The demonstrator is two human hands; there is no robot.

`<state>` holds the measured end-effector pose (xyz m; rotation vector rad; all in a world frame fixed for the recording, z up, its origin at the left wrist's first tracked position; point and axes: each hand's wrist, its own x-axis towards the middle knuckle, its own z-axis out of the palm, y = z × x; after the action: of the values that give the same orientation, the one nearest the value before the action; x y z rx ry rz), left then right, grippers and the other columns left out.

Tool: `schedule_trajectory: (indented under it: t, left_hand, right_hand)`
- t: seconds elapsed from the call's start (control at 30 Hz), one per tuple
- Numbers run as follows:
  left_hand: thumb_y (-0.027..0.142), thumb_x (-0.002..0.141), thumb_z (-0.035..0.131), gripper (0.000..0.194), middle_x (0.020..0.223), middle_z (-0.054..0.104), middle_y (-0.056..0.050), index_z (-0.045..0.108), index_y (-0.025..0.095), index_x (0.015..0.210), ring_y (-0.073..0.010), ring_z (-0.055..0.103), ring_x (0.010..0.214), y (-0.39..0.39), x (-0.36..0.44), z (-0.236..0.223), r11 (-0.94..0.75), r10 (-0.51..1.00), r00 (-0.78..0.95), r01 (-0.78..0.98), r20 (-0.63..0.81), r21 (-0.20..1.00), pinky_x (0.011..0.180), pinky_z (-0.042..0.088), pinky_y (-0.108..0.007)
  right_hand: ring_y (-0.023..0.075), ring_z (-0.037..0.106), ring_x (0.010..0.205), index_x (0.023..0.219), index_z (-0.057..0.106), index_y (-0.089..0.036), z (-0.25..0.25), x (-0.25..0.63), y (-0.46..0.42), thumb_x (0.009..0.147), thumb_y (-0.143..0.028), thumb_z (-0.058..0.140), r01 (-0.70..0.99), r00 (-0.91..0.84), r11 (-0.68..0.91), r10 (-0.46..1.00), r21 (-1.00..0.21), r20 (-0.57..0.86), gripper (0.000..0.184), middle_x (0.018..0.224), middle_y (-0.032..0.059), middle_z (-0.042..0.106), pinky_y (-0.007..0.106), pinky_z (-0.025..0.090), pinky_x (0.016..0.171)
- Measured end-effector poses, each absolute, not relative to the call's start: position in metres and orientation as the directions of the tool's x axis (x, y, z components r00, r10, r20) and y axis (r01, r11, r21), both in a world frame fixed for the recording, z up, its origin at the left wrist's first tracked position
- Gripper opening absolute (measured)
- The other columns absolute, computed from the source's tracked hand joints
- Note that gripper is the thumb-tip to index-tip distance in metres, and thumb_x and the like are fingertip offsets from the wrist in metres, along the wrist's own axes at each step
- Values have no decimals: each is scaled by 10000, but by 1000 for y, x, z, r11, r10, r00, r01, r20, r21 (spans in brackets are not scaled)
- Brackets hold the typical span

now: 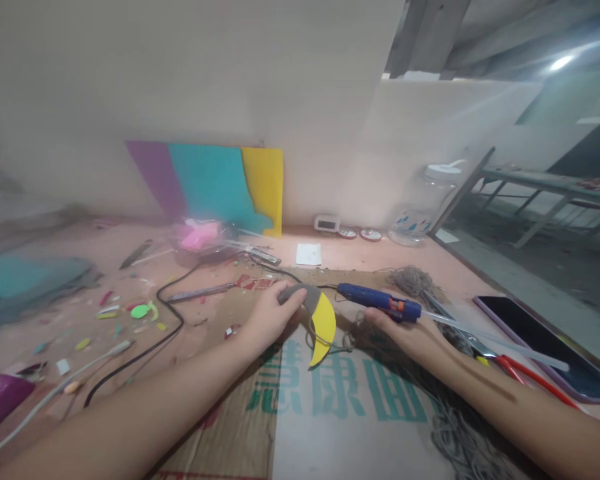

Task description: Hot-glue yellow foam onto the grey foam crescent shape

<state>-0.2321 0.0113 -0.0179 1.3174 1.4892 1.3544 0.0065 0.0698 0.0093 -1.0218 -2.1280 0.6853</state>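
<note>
Near the middle, my left hand (280, 310) pinches a crescent-shaped yellow piece (324, 328). Grey yarn covers its upper end, and a loose strand hangs around the lower yellow part. My right hand (397, 330) is closed around a blue glue gun (375, 299), its thumb along the near side and the other fingers mostly hidden. The gun's nozzle points left toward the crescent's upper edge. A long clear glue stick (505, 343) sticks out of its back, over my right forearm. Beneath both hands lies a cardboard sheet (240, 413) with green printed characters.
Grey yarn (460, 433) lies tangled at the front right. Red-handled scissors (525, 373) and a phone (545, 343) lie to the right. Foam scraps (140, 311) and a black cord (173, 327) spread leftward. A clear bottle (420, 207) and coloured sheets (207, 180) stand behind.
</note>
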Motion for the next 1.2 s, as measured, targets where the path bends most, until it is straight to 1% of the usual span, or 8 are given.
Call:
schedule_trajectory:
  t: [0.1, 0.3, 0.47, 0.63, 0.93, 1.07, 1.2]
  left_hand:
    - [451, 814, 565, 286, 516, 514, 60, 520, 178, 738, -89, 415, 452, 12, -233, -19, -92, 966, -216, 238, 145, 967, 462, 295, -205]
    - [432, 821, 559, 266, 511, 506, 64, 525, 177, 754, -84, 396, 434, 12, -232, -18, -79, 969, -209, 234, 129, 969, 466, 290, -209]
    - [422, 825, 548, 251, 499, 501, 65, 536, 176, 777, -85, 378, 415, 10, -231, -14, -73, 970, -209, 243, 125, 967, 450, 272, -213]
    - [418, 818, 554, 252, 504, 496, 64, 523, 178, 752, -86, 396, 431, 9, -230, -12, -64, 969, -216, 246, 119, 967, 448, 275, -208]
    - [416, 819, 552, 251, 508, 500, 64, 532, 177, 746, -88, 399, 439, 10, -231, -14, -84, 964, -220, 274, 147, 958, 460, 292, -208]
    - [407, 818, 549, 242, 507, 497, 65, 532, 177, 743, -92, 399, 441, 9, -230, -11, -80, 966, -215, 274, 142, 958, 464, 294, -213]
    - [417, 809, 556, 250, 502, 491, 65, 532, 181, 732, -99, 410, 453, 8, -229, -10, -68, 966, -222, 270, 131, 960, 472, 296, -217]
  right_hand:
    - [247, 633, 664, 752, 606, -217, 10, 7, 69, 823, -466, 553, 471, -471, 557, 814, -684, 338, 264, 695, 50, 658, 358, 523, 573]
    - [234, 641, 670, 758, 609, -210, 11, 8, 68, 813, -450, 553, 470, -440, 557, 820, -685, 365, 253, 705, 47, 669, 334, 534, 599]
    - [224, 650, 666, 765, 620, -215, 11, 7, 66, 799, -453, 566, 452, -478, 550, 814, -702, 330, 247, 721, 36, 686, 319, 546, 607]
    - [228, 666, 725, 819, 642, -222, 14, 6, 63, 803, -429, 566, 415, -522, 562, 791, -716, 318, 222, 782, 36, 708, 310, 559, 663]
    - [208, 649, 652, 766, 625, -205, 8, 6, 66, 790, -420, 594, 436, -490, 539, 814, -720, 312, 219, 712, 27, 691, 295, 543, 609]
    - [209, 650, 653, 787, 627, -192, 9, 6, 66, 795, -423, 596, 416, -513, 534, 806, -736, 295, 233, 727, 38, 695, 299, 546, 607]
    - [207, 650, 649, 799, 638, -195, 11, 4, 64, 787, -399, 598, 416, -502, 517, 817, -748, 285, 209, 730, 41, 697, 300, 548, 605]
